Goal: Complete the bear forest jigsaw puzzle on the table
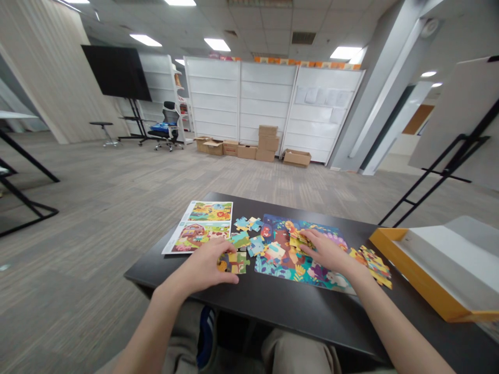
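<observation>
My left hand (206, 265) rests at the left part of the dark table, thumb and fingers apart around the edge of some joined puzzle pieces (238, 263). My right hand (322, 250) is over the colourful puzzle picture (286, 271), its fingertips on yellow puzzle pieces (297, 240); whether it grips one is hard to make out. Loose blue and green pieces (256, 245) lie between the hands. A printed sheet with two pictures (202, 228) lies beyond my left hand. More yellow and red pieces (375, 266) are heaped right of my right wrist.
An open yellow box (424, 275) with a whitish inside stands at the right of the black table (249, 298). My legs are below its near edge. Farther off are cardboard boxes (267, 143), an office chair (167, 124), a black screen (117, 71) and a board stand (444, 169).
</observation>
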Tool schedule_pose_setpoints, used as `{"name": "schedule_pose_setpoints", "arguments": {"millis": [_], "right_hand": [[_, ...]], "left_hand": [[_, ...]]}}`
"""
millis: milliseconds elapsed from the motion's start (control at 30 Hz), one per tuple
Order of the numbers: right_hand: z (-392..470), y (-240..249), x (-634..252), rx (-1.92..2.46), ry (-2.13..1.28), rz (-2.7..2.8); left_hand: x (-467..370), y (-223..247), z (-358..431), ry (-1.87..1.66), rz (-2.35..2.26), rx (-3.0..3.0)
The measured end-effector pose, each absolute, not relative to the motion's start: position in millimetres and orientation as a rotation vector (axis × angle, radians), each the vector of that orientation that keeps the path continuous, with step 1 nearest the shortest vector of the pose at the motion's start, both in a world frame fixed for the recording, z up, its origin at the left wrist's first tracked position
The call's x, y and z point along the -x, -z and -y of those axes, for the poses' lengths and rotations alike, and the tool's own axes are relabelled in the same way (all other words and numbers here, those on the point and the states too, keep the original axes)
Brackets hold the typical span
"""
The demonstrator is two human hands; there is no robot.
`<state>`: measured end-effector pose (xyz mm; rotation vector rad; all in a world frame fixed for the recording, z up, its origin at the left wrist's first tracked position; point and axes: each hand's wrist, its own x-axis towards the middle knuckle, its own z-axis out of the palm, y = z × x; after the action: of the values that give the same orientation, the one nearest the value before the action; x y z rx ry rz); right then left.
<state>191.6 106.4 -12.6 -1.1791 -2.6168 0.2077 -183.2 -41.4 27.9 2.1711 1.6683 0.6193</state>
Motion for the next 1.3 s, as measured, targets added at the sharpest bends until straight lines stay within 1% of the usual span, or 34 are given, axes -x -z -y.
{"name": "schedule_pose_setpoints", "arguments": {"millis": [233, 367, 467, 733, 1033, 1300], "right_hand": [[-106.3, 12.2, -191.6, 1.173, -0.210, 2.613], [-104.6, 10.1, -190.0, 1.168, -0.217, 2.613], [-103.0, 8.3, -189.1, 1.158, -0.208, 2.604], [-100.4, 5.3, -187.9, 1.155, -0.188, 2.616], [-100.7, 7.3, -187.2, 1.180, -0.205, 2.608], [-100.9, 7.7, -187.2, 1.183, -0.217, 2.589]], "left_hand": [[150.8, -27.1, 36.0, -0.465, -1.605, -2.219], [154.6, -29.0, 25.9, -0.583, -1.600, -2.206], [162.7, -25.5, 10.9, -0.691, -1.738, -2.231], [172.0, -5.7, -10.1, -0.516, -1.826, -2.187], [178.1, -4.2, -22.0, -0.460, -1.823, -2.227], [180.2, -3.6, -22.4, -0.604, -1.821, -2.268]]}}
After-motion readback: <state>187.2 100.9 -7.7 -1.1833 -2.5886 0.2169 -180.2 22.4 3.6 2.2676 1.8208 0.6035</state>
